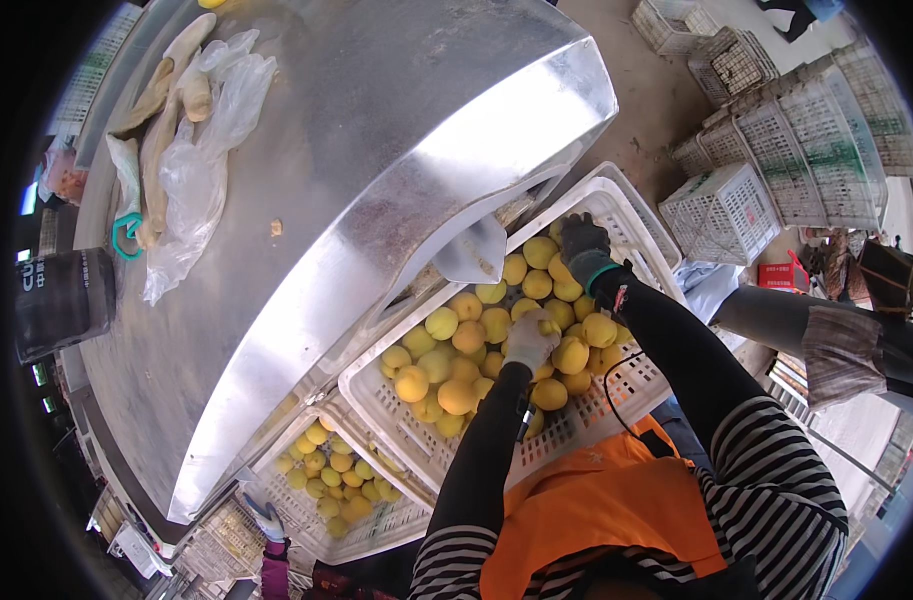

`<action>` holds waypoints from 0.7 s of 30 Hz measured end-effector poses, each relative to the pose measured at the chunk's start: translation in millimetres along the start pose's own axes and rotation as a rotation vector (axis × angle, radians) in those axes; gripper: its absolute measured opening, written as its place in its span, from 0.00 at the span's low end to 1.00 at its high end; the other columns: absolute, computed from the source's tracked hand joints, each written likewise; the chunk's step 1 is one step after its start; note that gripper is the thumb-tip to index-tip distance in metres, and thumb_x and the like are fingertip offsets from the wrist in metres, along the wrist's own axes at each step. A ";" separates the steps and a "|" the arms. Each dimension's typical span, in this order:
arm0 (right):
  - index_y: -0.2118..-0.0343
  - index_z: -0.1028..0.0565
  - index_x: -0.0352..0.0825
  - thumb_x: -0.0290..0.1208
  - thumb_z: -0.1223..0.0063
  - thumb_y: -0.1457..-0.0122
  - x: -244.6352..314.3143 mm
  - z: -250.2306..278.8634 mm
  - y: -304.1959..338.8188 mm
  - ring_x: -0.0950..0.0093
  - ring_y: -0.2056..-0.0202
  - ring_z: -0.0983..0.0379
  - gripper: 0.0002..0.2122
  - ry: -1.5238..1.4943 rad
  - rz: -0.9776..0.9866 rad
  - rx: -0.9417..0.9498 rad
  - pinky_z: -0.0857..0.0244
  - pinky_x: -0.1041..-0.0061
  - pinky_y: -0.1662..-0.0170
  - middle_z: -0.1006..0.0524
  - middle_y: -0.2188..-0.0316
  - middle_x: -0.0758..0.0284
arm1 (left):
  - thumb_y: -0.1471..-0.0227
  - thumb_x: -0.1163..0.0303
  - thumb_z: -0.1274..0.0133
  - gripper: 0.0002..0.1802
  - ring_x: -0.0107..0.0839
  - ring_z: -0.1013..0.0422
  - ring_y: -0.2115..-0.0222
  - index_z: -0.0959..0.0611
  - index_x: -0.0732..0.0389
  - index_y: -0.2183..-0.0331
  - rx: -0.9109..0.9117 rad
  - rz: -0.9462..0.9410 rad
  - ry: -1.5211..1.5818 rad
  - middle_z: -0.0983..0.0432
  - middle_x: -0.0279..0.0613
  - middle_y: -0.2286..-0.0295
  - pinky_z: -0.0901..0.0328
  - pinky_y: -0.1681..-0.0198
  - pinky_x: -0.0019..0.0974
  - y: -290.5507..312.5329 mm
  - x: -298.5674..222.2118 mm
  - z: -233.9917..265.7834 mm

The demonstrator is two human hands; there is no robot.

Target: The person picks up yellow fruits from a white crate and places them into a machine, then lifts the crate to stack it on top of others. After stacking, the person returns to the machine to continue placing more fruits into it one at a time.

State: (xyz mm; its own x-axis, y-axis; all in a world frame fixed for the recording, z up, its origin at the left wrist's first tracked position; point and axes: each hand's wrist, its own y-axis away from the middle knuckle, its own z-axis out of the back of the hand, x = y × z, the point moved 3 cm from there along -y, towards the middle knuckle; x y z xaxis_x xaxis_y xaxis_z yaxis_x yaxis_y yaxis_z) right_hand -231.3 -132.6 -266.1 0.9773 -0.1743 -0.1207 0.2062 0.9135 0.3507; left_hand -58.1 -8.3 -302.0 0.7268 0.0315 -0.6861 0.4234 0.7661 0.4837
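Note:
A white slatted plastic crate (374, 372) full of round yellow peaches (457, 397) lies in front of me. My left hand (531, 340), in a whitish glove, is over the middle of the fruit, its fingers curled round a yellow peach (549, 327). Toward the crate's far right end is my right hand (584, 248), in a black glove with a green cuff. Its fingers bend down among the peaches there, and what they close on is hidden. Both forearms wear black sleeves.
A metal table (376, 130) with a bright raised edge borders the crate. On it lie a crumpled plastic bag (191, 185) and cloth gloves. A second crate of peaches (331, 478) is at lower left, near a co-worker's gloved hand (266, 520). Stacked crates (786, 150) stand right.

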 end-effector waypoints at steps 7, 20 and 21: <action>0.46 0.39 0.32 0.30 0.49 0.50 -0.6 110.3 117.0 0.73 0.48 0.41 0.26 -1.575 0.422 0.143 0.47 0.73 0.44 0.35 0.49 0.62 | 0.49 0.58 0.51 0.27 0.41 0.32 0.55 0.34 0.57 0.49 0.127 0.095 1.679 0.34 0.46 0.53 0.30 0.61 0.43 64.1 -48.4 95.3; 0.46 0.40 0.29 0.39 0.34 0.61 54.3 228.2 180.6 0.57 0.47 0.40 0.39 -1.245 0.439 -0.395 0.46 0.63 0.44 0.35 0.50 0.55 | 0.47 0.59 0.52 0.30 0.41 0.34 0.53 0.40 0.60 0.46 -0.070 -0.208 1.876 0.34 0.45 0.53 0.35 0.52 0.47 136.8 -117.8 182.9; 0.46 0.40 0.29 0.39 0.34 0.61 60.8 220.3 171.4 0.57 0.47 0.40 0.39 -1.247 0.451 -0.395 0.46 0.63 0.44 0.35 0.50 0.55 | 0.48 0.60 0.51 0.31 0.39 0.33 0.54 0.39 0.60 0.46 -0.138 -0.196 1.800 0.33 0.45 0.55 0.34 0.53 0.45 138.2 -115.0 186.5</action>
State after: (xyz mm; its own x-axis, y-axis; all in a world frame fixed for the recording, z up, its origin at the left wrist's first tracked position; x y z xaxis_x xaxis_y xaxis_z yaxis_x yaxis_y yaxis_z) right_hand -125.8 -67.6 -8.7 0.3962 0.1422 0.9071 0.0411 0.9842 -0.1722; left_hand 17.7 -25.9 -54.9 -0.7699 0.4513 -0.4512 0.3103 0.8825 0.3533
